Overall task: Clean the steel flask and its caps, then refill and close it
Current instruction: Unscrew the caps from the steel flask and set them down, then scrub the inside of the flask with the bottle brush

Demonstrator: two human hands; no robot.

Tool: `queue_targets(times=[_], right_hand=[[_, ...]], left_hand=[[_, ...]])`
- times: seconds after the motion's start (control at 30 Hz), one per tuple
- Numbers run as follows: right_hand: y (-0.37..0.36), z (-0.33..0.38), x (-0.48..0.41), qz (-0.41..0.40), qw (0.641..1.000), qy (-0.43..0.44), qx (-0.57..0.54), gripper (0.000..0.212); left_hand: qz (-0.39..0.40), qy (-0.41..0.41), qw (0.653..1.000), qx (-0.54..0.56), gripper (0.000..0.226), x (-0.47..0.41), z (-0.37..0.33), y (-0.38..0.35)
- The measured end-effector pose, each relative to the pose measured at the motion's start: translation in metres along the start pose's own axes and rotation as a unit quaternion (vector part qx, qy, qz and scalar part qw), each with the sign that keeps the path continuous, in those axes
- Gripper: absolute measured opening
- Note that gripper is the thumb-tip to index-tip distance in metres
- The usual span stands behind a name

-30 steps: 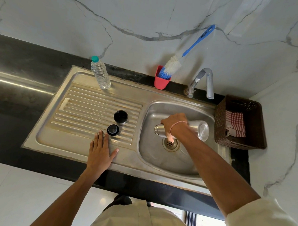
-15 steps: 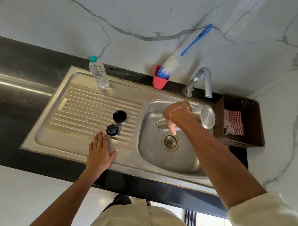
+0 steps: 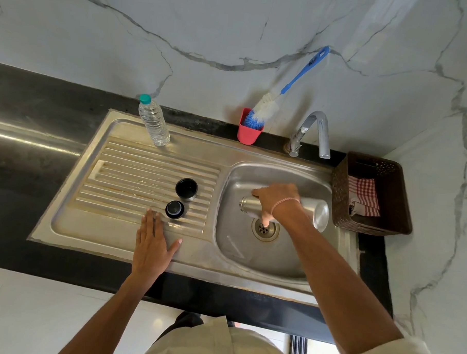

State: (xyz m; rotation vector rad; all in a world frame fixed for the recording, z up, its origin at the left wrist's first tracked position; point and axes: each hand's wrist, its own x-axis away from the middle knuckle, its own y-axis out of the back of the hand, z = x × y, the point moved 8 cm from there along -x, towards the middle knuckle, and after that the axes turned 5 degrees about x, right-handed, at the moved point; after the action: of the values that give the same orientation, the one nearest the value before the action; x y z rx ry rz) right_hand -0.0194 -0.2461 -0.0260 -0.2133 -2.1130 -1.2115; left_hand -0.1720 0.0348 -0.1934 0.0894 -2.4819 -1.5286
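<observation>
Step in hand looks like draining the flask: right hand [image 3: 275, 202] is wrapped round the steel flask [image 3: 312, 211], held on its side over the sink basin [image 3: 232, 246], mouth pointing left, roughly above the drain [image 3: 265, 228]; can't see any water coming out; left hand [image 3: 153, 243] lies flat with fingers spread on the drainboard [image 3: 125, 172], gripping nothing; two caps sit just beyond its fingertips, the small black cap [image 3: 175, 209] nearest, the larger cup-shaped cap [image 3: 186, 188] behind it, close but not touching

Next, my guess: get the bottle brush [image 3: 264, 108] out of the red cup [image 3: 249, 132] and scrub inside; narrow neck, so the brush has to go in straight; tap [image 3: 313, 132] is off, needs opening

Materials: flask is a smooth brushed-steel cylinder, likely slick when wet; caps round, black inside; drainboard ribbed, stained; brush has white and blue bristles, long blue handle; clear ribbed plastic water bottle [image 3: 153, 121] at the back, probably for the refill; bench dark stone
</observation>
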Motion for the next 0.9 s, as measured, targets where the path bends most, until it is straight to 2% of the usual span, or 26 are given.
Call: queue_targets(times=[0.1, 0.17, 0.23, 0.3, 0.4, 0.47, 0.5, 0.57, 0.63, 0.67, 0.73, 0.8, 0.9], right_hand=[[-0.021, -0.005, 0.005, -0.080, 0.982, -0.022, -0.168, 0.096], [-0.036, -0.003, 0.011, -0.117, 0.936, -0.032, -0.331, 0.097], [-0.044, 0.000, 0.018, -0.149, 0.871, -0.028, -0.468, 0.093], [-0.040, 0.003, 0.025, -0.179, 0.817, -0.018, -0.547, 0.087], [-0.020, 0.009, 0.031, -0.215, 0.748, 0.029, -0.627, 0.079], [-0.001, 0.011, 0.035, -0.232, 0.696, 0.079, -0.675, 0.080], [0.008, 0.011, 0.035, -0.232, 0.670, 0.099, -0.699, 0.081], [0.024, 0.010, 0.036, -0.227, 0.640, 0.121, -0.724, 0.083], [0.038, 0.005, 0.034, -0.224, 0.658, 0.115, -0.710, 0.080], [0.045, -0.002, 0.032, -0.221, 0.683, 0.103, -0.689, 0.073], [0.064, -0.025, 0.026, -0.242, 0.734, 0.082, -0.629, 0.048], [0.092, -0.060, 0.022, -0.315, 0.785, 0.050, -0.531, 0.032], [0.137, -0.104, 0.012, -0.400, 0.867, -0.005, -0.298, 0.028]], left_hand=[[-0.087, 0.005, 0.993, 0.077, 0.088, 0.008, -0.008, 0.030], [-0.154, -0.017, 0.980, 0.123, 0.064, 0.012, -0.023, 0.054], [-0.194, -0.075, 0.967, 0.151, 0.047, 0.012, -0.053, 0.075], [-0.164, -0.148, 0.956, 0.192, 0.050, 0.004, -0.095, 0.088], [-0.007, -0.203, 0.942, 0.266, 0.074, -0.014, -0.163, 0.092], [0.082, -0.215, 0.912, 0.339, 0.086, -0.022, -0.205, 0.093], [0.095, -0.208, 0.894, 0.386, 0.087, -0.027, -0.219, 0.096], [0.060, -0.166, 0.873, 0.455, 0.087, -0.043, -0.227, 0.105], [0.006, -0.139, 0.875, 0.464, 0.085, -0.060, -0.224, 0.115], [-0.016, -0.130, 0.880, 0.456, 0.079, -0.069, -0.223, 0.120], [-0.046, -0.110, 0.894, 0.432, 0.066, -0.084, -0.221, 0.129], [-0.056, -0.095, 0.899, 0.425, 0.063, -0.095, -0.221, 0.136], [-0.054, -0.098, 0.887, 0.447, 0.063, -0.108, -0.223, 0.144]])
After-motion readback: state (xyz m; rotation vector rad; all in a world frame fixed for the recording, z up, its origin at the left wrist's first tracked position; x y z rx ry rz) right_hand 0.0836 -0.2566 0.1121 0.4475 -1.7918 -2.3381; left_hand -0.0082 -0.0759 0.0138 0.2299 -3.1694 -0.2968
